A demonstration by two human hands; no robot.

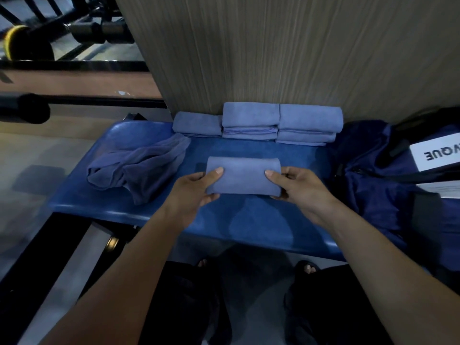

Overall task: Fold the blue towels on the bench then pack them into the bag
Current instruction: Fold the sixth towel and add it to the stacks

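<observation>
Two bare forearms reach forward from the bottom of the view over the blue counter (119,207), and below its near edge the person's feet in dark sandals (307,267) stand on the floor. Both hands hold one folded blue towel (242,175) at the middle of the counter. The left hand (196,192) grips the towel's left end, thumb lying on top and fingers (210,196) curled under the near edge. The right hand (296,188) grips the right end the same way, thumb on top, fingers wrapped round the edge beneath. The towel is a neat rectangle with its long side running left to right; whether it rests on the counter or is lifted just clear of it I cannot tell.

To its left, near the counter's left end, lies a crumpled blue towel (134,173), unfolded and bunched. To the right a dark navy bag (368,175) slumps on the counter's right end, with a white label (435,151) bearing black letters on it.

Farther back, against the wood-grain wall panel (273,51), folded blue towels stand in a row: a single low towel (196,124) on the left, then a middle stack (250,120) and a right stack (310,124) touching each other. Beyond, at upper left, dark gym equipment (87,33) stands blurred.
</observation>
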